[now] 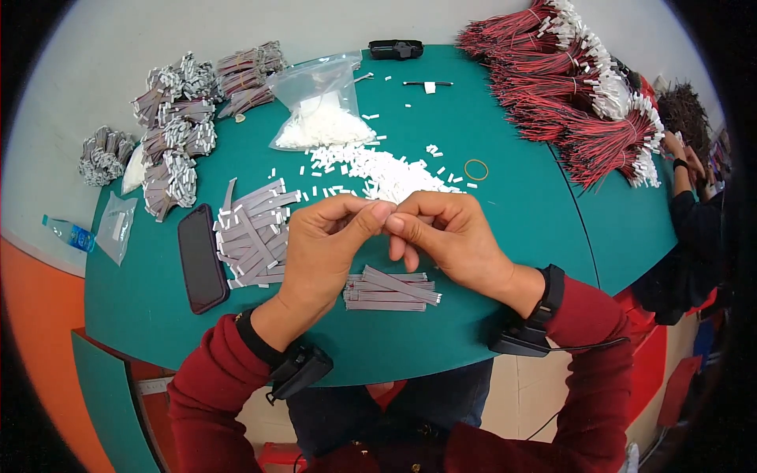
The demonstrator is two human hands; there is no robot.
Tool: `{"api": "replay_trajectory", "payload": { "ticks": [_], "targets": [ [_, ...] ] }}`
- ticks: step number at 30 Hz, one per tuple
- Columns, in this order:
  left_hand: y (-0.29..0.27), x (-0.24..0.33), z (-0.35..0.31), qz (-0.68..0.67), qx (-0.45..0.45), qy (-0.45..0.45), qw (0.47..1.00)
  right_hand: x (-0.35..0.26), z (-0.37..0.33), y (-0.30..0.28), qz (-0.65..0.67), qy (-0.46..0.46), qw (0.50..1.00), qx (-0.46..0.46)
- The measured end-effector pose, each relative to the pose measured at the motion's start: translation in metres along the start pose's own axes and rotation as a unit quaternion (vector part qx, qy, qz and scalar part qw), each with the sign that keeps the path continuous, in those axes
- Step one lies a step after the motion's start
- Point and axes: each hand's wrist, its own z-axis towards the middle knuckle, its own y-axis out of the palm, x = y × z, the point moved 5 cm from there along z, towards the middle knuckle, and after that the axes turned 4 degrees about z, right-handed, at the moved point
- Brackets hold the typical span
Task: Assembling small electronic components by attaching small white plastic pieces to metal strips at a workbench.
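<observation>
My left hand [325,246] and my right hand [461,238] meet above the middle of the table, thumbs and index fingertips pinched together. Whatever sits between the fingertips is too small and covered to make out. Just beyond them spreads a pile of small white connector housings [398,172]. Below my hands lies a small stack of flat grey ribbon cables [390,297]. By my left hand is a larger spread of grey ribbon cables [254,236] with white ends, some crossing over others.
A clear bag of white pieces [323,126] stands behind the pile. Bundled grey cables [169,181] fill the far left, red-black wire bundles [552,87] the far right. A phone [202,260], rubber band [476,169] and water bottle [69,233] lie around. Another person's hand [676,147] shows right.
</observation>
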Motion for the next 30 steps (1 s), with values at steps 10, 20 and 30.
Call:
{"api": "replay_trajectory", "payload": {
  "ticks": [10, 20, 30],
  "targets": [
    [-0.001, 0.0, 0.001, 0.039, -0.008, 0.006, 0.999, 0.004, 0.001, -0.001, -0.015, -0.006, 1.0, -0.003],
    [-0.002, 0.008, 0.009, 0.138, 0.004, 0.041, 0.99, -0.002, 0.007, -0.011, -0.018, -0.017, 1.0, 0.013],
    [-0.025, 0.001, 0.019, 0.538, -0.009, 0.213, 0.816, 0.0, 0.011, -0.02, -0.028, -0.026, 0.999, 0.023]
  ]
}}
